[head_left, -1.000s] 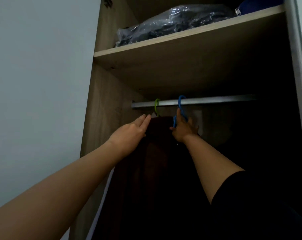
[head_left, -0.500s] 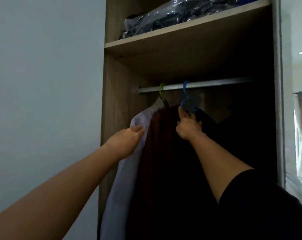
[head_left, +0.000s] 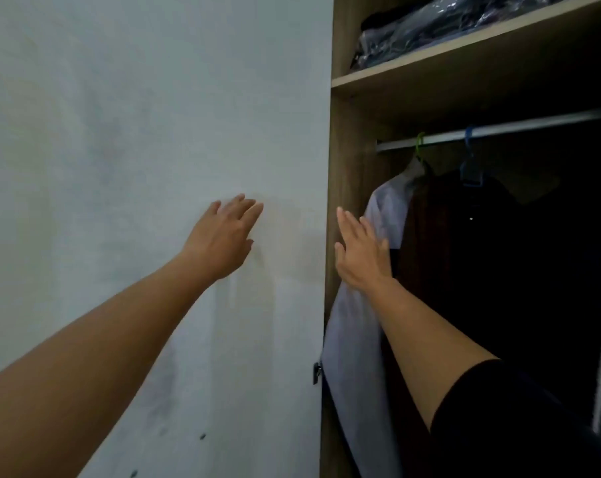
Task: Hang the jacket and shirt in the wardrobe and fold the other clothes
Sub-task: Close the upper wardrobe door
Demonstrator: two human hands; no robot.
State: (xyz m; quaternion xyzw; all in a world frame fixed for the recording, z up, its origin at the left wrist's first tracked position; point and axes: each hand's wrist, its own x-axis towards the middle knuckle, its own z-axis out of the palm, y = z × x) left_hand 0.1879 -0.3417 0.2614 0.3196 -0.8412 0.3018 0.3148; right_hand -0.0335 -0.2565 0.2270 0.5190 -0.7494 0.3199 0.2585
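Observation:
A pale shirt [head_left: 385, 215] hangs on a green hanger [head_left: 420, 146] at the left end of the wardrobe rail [head_left: 533, 124]. Beside it a dark jacket [head_left: 471, 257] hangs on a blue hanger [head_left: 469, 157]. My right hand [head_left: 361, 251] is open with fingers spread, in front of the shirt's sleeve by the wardrobe's left side panel [head_left: 350, 174]; contact is unclear. My left hand [head_left: 224, 236] is open and held out flat before the white surface [head_left: 119, 167] left of the wardrobe, holding nothing.
A wooden shelf [head_left: 464, 53] above the rail carries clothes wrapped in clear plastic [head_left: 457, 25]. A small dark hinge [head_left: 316, 372] sits on the edge of the white surface. The wardrobe's inside to the right is dark.
Both hands have come away from the hangers and clothes and moved left. My view has swung left, so the wardrobe now sits at the right.

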